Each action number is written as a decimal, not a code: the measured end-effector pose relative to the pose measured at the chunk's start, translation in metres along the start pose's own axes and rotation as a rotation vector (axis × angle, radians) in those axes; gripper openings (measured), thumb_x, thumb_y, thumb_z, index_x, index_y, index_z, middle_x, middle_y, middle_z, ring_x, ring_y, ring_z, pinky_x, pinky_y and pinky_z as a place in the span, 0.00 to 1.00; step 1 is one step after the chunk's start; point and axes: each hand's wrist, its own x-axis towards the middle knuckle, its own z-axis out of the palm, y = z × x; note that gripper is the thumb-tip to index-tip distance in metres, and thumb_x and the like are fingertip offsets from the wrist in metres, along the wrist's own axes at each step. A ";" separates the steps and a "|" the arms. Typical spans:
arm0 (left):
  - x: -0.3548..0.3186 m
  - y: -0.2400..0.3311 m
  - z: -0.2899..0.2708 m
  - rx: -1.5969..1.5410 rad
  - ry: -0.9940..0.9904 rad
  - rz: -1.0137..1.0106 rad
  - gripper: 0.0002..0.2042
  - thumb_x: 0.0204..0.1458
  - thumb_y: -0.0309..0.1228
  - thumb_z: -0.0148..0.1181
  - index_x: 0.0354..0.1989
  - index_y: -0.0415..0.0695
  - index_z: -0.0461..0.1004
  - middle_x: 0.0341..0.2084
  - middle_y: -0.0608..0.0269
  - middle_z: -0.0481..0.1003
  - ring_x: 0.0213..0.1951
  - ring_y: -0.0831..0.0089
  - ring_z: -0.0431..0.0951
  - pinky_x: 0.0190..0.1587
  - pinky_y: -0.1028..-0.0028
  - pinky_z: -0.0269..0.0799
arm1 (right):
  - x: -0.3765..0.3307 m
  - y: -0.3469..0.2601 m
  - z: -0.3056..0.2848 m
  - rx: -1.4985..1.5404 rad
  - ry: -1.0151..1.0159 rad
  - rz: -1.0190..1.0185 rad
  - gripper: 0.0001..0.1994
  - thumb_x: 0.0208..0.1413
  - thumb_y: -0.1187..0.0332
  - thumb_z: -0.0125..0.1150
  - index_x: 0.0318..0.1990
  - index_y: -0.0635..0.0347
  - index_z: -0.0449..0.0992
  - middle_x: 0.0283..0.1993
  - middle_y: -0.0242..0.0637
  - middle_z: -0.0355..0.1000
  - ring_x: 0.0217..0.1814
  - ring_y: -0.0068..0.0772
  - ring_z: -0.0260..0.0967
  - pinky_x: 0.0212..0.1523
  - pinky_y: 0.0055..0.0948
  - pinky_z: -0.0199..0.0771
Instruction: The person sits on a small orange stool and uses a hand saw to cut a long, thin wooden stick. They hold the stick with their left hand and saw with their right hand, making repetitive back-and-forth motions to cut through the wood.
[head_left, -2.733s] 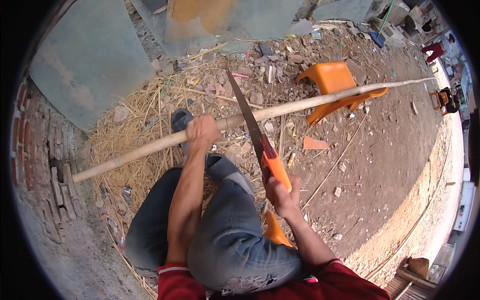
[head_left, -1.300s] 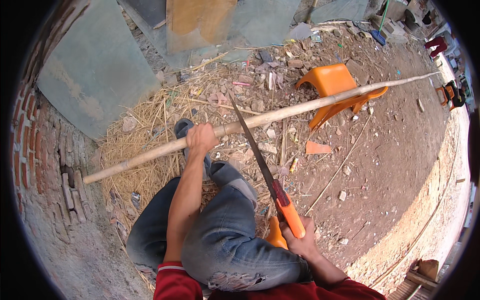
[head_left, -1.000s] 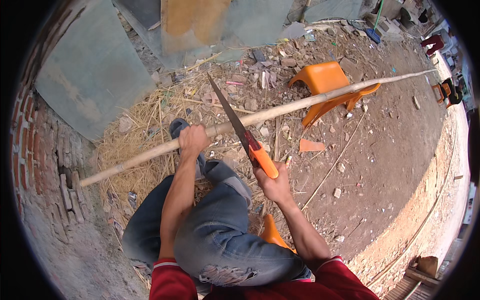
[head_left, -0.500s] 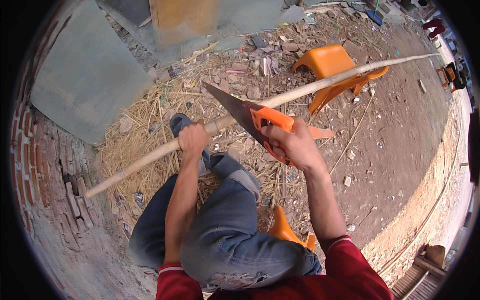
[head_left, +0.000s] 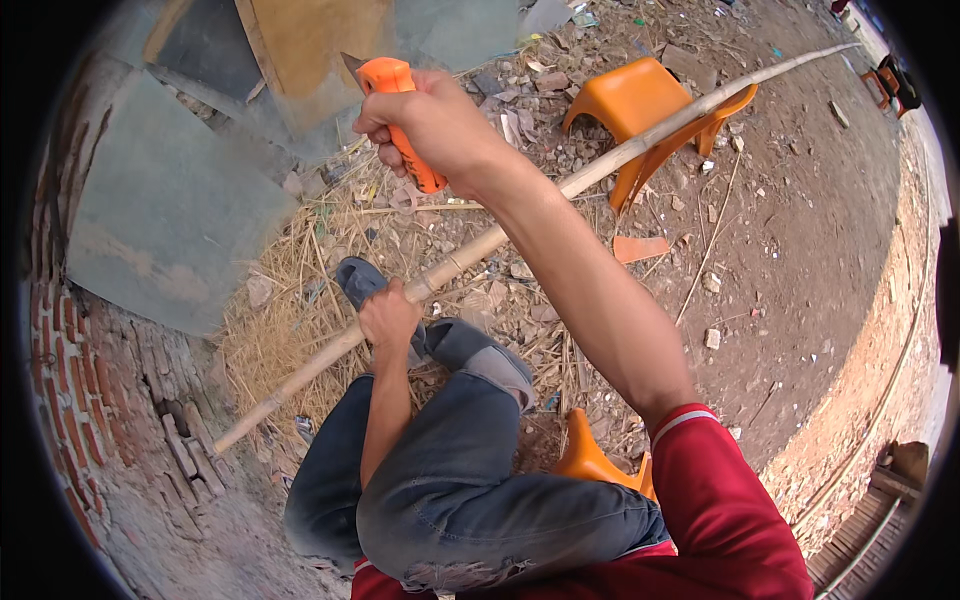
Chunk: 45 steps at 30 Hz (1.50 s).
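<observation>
My left hand (head_left: 390,315) is wrapped round a long pale bamboo pole (head_left: 462,258), near its thicker close end. The pole slants from the lower left to the far right and lies across an orange plastic chair (head_left: 632,98). Up beyond the pole, my right hand (head_left: 440,130) grips the orange handle of a handsaw (head_left: 388,78). Only a small dark bit of the blade shows beside the handle; the rest is hidden from this angle. The saw is apart from the pole. My slippered foot (head_left: 362,280) is beside my left hand, by the pole.
Straw (head_left: 275,345) and rubble cover the dirt around the pole. A brick wall (head_left: 85,400) rises at the left, with grey-green sheets (head_left: 170,210) leaning there. A flat orange wedge (head_left: 640,248) lies right of the pole. Another orange plastic seat (head_left: 590,455) shows beside my leg.
My right hand has lifted the handsaw off the pole and carried it up and left, away from me. My left hand keeps its hold on the pole. The view has shifted slightly.
</observation>
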 end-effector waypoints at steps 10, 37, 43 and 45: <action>0.040 -0.017 -0.036 0.000 -0.187 0.027 0.17 0.45 0.39 0.72 0.44 0.51 0.85 0.33 0.47 0.85 0.39 0.49 0.86 0.46 0.56 0.81 | -0.154 0.029 -0.035 -0.588 0.285 -0.039 0.13 0.46 0.71 0.65 0.39 0.68 0.75 0.26 0.44 0.72 0.29 0.42 0.70 0.35 0.39 0.71; 0.057 -0.024 -0.051 -0.138 -0.275 0.028 0.14 0.43 0.32 0.68 0.40 0.47 0.88 0.36 0.47 0.85 0.42 0.51 0.86 0.50 0.58 0.80 | -0.335 0.069 0.019 -0.615 0.280 0.184 0.12 0.60 0.69 0.67 0.47 0.66 0.79 0.25 0.35 0.74 0.25 0.24 0.75 0.29 0.28 0.75; 0.054 -0.025 -0.053 -0.158 -0.251 0.022 0.15 0.41 0.32 0.69 0.41 0.46 0.87 0.36 0.45 0.85 0.43 0.50 0.86 0.50 0.57 0.80 | -0.328 0.060 0.025 -0.502 0.326 0.183 0.08 0.63 0.71 0.63 0.44 0.68 0.79 0.26 0.31 0.76 0.27 0.20 0.73 0.30 0.27 0.74; 0.043 -0.023 -0.050 -0.161 -0.251 -0.007 0.15 0.41 0.32 0.70 0.40 0.45 0.87 0.36 0.45 0.85 0.43 0.50 0.86 0.50 0.57 0.80 | -0.278 0.107 0.006 -0.637 0.311 0.237 0.07 0.62 0.71 0.63 0.38 0.67 0.79 0.26 0.30 0.74 0.27 0.20 0.71 0.30 0.27 0.72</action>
